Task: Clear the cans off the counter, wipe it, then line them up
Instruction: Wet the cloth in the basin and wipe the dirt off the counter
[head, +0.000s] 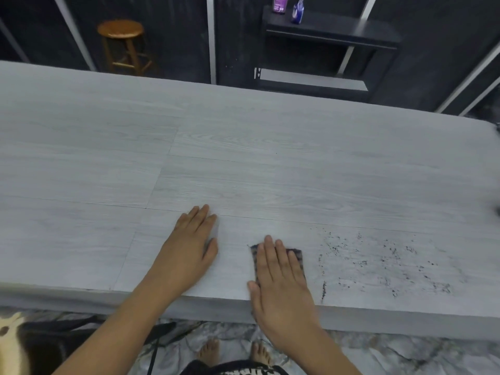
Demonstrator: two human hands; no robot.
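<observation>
While the head view looks down across a pale grey wood-grain worktop (243,147), the right hand (281,277) lies flat near the front edge with its fingers straight and close together, pressing a small dark checked cloth (296,257) against the surface; the cloth shows only beyond the fingertips and along both sides of the hand, the rest hidden beneath the palm; the left hand (190,246) rests just beside it to the left, palm down, fingers straight and relaxed, grasping nothing and not touching the cloth; to the right of the cloth a scatter of dark specks and smears (384,261) spreads over the worktop toward the right, with one dark streak running down to the front edge; none of the cans can be made out on the worktop in this view; behind the far edge a round wooden stool (121,41) stands against a dark wall, and further right a dark shelf (338,31) carries a purple container (279,4) and a blue-and-white one (297,10), too small to identify; below the front edge bare feet (234,353) stand on a marbled grey floor (405,355).
</observation>
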